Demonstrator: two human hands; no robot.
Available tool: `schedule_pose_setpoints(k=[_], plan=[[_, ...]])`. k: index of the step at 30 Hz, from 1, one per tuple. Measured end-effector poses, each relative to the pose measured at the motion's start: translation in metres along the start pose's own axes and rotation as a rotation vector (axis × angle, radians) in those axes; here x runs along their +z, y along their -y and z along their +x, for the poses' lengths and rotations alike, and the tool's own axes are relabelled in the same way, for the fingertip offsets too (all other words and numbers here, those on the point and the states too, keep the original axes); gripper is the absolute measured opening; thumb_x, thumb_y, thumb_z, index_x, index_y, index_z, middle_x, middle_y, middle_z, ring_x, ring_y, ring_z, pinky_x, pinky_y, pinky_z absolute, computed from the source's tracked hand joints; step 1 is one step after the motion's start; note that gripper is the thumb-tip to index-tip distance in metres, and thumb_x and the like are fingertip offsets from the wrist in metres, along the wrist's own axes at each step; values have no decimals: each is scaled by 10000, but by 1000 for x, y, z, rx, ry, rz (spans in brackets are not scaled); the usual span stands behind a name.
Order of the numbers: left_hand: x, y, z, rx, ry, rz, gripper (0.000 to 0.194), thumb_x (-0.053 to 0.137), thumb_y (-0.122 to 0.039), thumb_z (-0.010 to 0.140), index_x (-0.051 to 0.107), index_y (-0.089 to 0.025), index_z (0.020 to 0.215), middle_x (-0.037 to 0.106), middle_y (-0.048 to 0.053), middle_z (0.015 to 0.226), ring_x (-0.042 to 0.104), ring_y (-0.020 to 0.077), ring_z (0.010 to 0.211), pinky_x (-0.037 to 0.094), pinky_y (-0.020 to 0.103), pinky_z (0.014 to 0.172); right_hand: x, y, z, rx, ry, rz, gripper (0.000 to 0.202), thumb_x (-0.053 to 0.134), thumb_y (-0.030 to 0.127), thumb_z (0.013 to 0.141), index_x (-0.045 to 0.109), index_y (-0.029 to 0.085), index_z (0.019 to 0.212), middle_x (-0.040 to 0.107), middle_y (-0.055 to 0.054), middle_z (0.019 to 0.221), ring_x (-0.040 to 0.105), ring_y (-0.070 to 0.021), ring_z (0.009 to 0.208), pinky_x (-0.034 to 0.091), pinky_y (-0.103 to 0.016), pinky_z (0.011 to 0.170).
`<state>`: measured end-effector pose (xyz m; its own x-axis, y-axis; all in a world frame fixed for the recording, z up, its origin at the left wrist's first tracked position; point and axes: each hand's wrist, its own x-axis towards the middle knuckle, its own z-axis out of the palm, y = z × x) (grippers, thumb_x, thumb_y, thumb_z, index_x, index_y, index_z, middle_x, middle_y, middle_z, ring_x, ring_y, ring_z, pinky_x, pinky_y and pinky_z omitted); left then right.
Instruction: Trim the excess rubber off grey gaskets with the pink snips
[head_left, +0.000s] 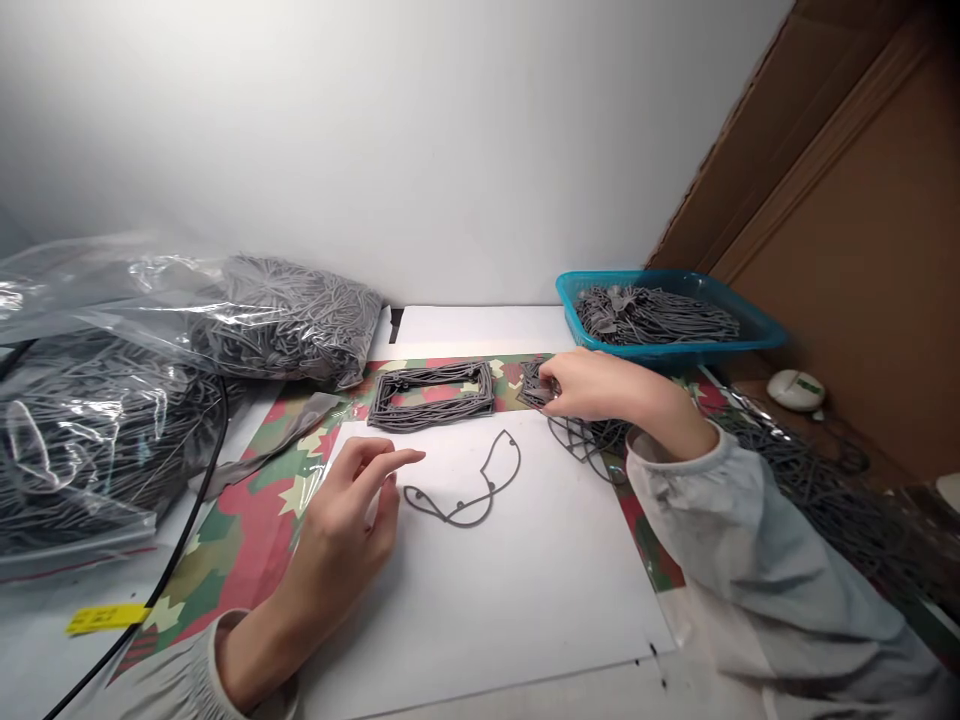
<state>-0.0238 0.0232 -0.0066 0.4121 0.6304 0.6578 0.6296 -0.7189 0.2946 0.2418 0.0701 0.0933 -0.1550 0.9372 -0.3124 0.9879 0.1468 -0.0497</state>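
Observation:
My left hand (349, 525) hovers over the left side of the white sheet (525, 570), index finger stretched out and thumb apart, holding nothing. Just beyond its fingertips lies a thin grey curved piece (480, 505) with pointed leaf-like ends and small round bumps. My right hand (589, 385) reaches to a small stack of thin grey pieces (534, 385) behind the sheet. Its fingers are bent together at the stack's right edge; what is between them is hidden. A rectangular frame of stacked grey strips (431, 410) lies to the left of that stack.
Clear bags of grey pieces (292, 310) stand at the left, near a black cable (195, 520) with a yellow tag (107, 618). A blue basket (675, 350) of grey pieces sits at the back right. More loose pieces (825, 490) and a white computer mouse (796, 391) are at the right.

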Motion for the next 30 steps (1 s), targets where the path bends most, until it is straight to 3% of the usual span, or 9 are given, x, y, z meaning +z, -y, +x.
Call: schedule_pose_setpoints(k=[5, 8, 12, 16, 20, 24, 30], plan=[[-2, -1, 0, 23, -28, 13, 322, 431, 49, 851, 570, -167, 1046, 503, 20, 871, 528, 105, 719, 430, 196, 578, -3, -6, 0, 194, 78, -85, 214, 602, 354, 877, 622, 141, 867, 618, -7, 738, 558, -121, 608, 444, -274, 594], [-2, -1, -1, 23, -7, 4, 333, 430, 52, 842, 574, -172, 1044, 512, 15, 863, 524, 94, 678, 403, 190, 529, -6, -11, -2, 209, 114, -78, 130, 613, 252, 823, 642, 129, 793, 597, -28, 593, 570, -149, 540, 408, -276, 546], [0, -1, -3, 18, 55, -26, 347, 399, 57, 838, 575, -181, 1019, 533, 5, 851, 505, 81, 616, 394, 188, 505, -1, -9, -3, 60, 159, -1, 113, 563, 212, 784, 644, 139, 755, 553, -27, 472, 539, -164, 450, 338, -272, 474], [-2, -2, -2, 28, 143, -57, 353, 376, 45, 825, 573, -183, 1008, 581, 15, 860, 553, 114, 687, 447, 229, 600, 6, 7, -5, -195, 123, 89, 104, 508, 169, 790, 612, 178, 797, 638, -28, 690, 540, -136, 580, 315, -246, 494], [-8, -2, 1, 145, 353, -70, 287, 438, -46, 828, 596, -206, 1008, 632, 38, 901, 558, 198, 836, 442, 341, 731, 23, 28, -8, -373, 126, 163, 179, 491, 95, 766, 619, 205, 827, 665, 6, 808, 554, -119, 692, 337, -219, 569], [-7, 0, 0, 173, 500, -44, 159, 467, -123, 873, 583, -202, 948, 637, 53, 963, 525, 227, 897, 396, 398, 798, 48, 36, -17, -385, 96, 186, 172, 506, 93, 766, 627, 200, 825, 660, -11, 804, 553, -143, 714, 306, -243, 578], [-12, -5, -1, 71, 527, -176, 169, 373, -109, 935, 487, -193, 842, 587, 17, 802, 489, 179, 755, 373, 332, 695, 70, 29, -41, -284, 94, 186, 239, 452, 25, 768, 596, 192, 860, 630, -26, 768, 541, -158, 687, 309, -250, 584]])
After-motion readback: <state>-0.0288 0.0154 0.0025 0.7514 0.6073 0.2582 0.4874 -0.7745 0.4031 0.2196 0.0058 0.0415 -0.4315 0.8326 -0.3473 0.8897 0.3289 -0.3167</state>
